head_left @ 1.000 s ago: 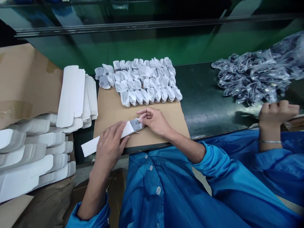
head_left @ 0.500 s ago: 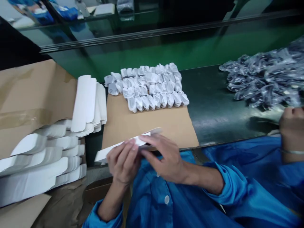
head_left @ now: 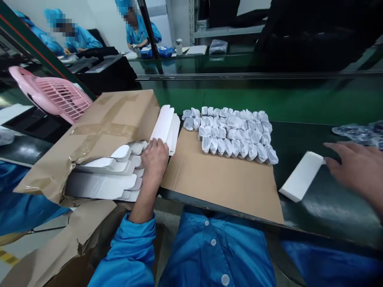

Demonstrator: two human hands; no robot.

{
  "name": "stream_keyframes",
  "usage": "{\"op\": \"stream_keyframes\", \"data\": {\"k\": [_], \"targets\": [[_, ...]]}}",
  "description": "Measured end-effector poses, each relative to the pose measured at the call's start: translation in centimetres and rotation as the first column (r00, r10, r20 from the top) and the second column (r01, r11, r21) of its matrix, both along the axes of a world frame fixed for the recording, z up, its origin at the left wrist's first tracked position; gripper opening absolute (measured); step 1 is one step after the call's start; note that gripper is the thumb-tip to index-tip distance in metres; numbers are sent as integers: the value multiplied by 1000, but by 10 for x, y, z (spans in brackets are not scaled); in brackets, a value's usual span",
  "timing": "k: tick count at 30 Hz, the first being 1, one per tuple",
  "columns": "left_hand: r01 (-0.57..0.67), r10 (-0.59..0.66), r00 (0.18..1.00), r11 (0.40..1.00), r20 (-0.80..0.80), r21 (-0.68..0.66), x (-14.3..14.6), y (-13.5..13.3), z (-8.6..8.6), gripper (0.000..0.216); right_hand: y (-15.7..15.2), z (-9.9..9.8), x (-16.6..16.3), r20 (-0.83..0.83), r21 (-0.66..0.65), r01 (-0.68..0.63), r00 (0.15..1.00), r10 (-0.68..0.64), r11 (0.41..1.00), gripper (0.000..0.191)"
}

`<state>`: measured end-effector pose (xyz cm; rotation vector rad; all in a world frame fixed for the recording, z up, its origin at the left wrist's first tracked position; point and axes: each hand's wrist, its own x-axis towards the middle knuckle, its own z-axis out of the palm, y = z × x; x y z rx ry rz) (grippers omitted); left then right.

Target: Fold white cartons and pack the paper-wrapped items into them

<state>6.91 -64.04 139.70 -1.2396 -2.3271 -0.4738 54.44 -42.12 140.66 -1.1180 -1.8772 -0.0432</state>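
Left hand (head_left: 154, 157) lies knuckles-up on the flat white carton blanks (head_left: 104, 185), left of the brown cardboard sheet (head_left: 221, 179). Its fingers are curled; whether they pinch a blank cannot be told. Right hand (head_left: 356, 171): fingers spread, gripping nothing, tips at the closed white box (head_left: 301, 175) on the dark surface (head_left: 314, 215) right of the sheet. Judged: one box done; small white wrapped pouches (head_left: 236, 133) on the sheet's far end and many blanks remain.

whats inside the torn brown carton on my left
Stacks of flat white box blanks, with the left hand resting on them. The carton's flap covers whatever lies deeper inside.
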Motion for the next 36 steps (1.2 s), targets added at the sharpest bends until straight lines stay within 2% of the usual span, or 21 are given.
{"op": "stream_keyframes", "data": {"k": [2, 4, 5, 6, 7, 8, 9, 11, 13, 16, 18, 19, 20, 22, 24, 25, 26, 28, 30, 33, 36], "targets": [[-70, 70, 997, 997, -10, 42, 1, 1, 4, 42, -41, -5, -40, 223, 13, -43, 974, 39, 999, 60], [-128, 130, 991, 989, -24, 79, 8, -3, 10, 43, -93, -5, -91, 133, -172, -236, 956, 260, 956, 44], [-137, 141, 989, 985, -39, 106, 15, -7, 12, 42, -118, -4, -118, -12, -306, -373, 921, 389, 876, 41], [-106, 118, 990, 983, -75, 151, 26, -11, 10, 40, -140, -2, -145, -187, -473, -521, 847, 497, 710, 46], [-25, 53, 990, 979, -133, 203, 41, -16, 7, 36, -157, -1, -171, -398, -560, -665, 739, 543, 495, 56], [104, -46, 975, 959, -215, 264, 59, -21, 0, 31, -169, -2, -194, -581, -550, -767, 636, 508, 331, 64], [311, -206, 920, 902, -333, 300, 79, -28, -8, 25, -174, -3, -213, -707, -494, -831, 556, 438, 257, 67], [610, -491, 767, 758, -414, 231, 117, -44, -24, 31, -169, -9, -233, -816, -402, -876, 475, 329, 267, 63], [719, -650, 690, 665, -318, 200, 139, -63, -31, 50, -154, -15, -229, -795, -428, -865, 498, 346, 262, 49], [513, -597, 802, 672, -19, 535, 134, -82, -18, 76, -133, -15, -191, -621, -595, -800, 520, 586, 79, 34], [262, -565, 750, 730, 343, 631, 114, -83, -3, 76, -128, -8, -166, -469, -680, -733, 433, 770, -2, 29], [229, -551, 650, 798, 522, 558, 105, -79, 2, 68, -129, -4, -157, -379, -709, -706, 394, 837, 12, 28], [213, -510, 551, 851, 660, 480, 98, -75, 4, 56, -133, -1, -151, -264, -719, -689, 393, 881, 92, 28], [177, -439, 398, 898, 806, 402, 93, -64, 1, 38, -147, 1, -147, 43, -644, -648, 499, 865, 406, 41], [67, -465, 237, 884, 853, 463, 97, -56, -7, 35, -164, -1, -151, 333, -405, -573, 634, 698, 713, 63], [36, -495, 129, 868, 859, 495, 100, -54, -11, 34, -171, -4, -153, 430, -275, -557, 658, 618, 784, 70], [38, -512, 11, 858, 859, 512, 103, -54, -13, 33, -176, -7, -154, 494, -175, -573, 652, 575, 801, 72], [129, -484, -141, 856, 864, 501, 102, -57, -14, 33, -178, -10, -155, 547, -71, -646, 612, 571, 760, 64], [287, -439, -81, 850, 895, 443, 98, -61, -11, 32, -173, -13, -152, 551, -38, -700, 581, 599, 713, 58], [450, -476, 239, 827, 846, 338, 94, -63, -7, 25, -169, -14, -150, 578, -6, -712, 571, 583, 702, 54], [479, -567, 523, 813, 637, 331, 97, -60, -5, 15, -173, -15, -152, 649, 99, -661, 609, 455, 743, 43]]}}
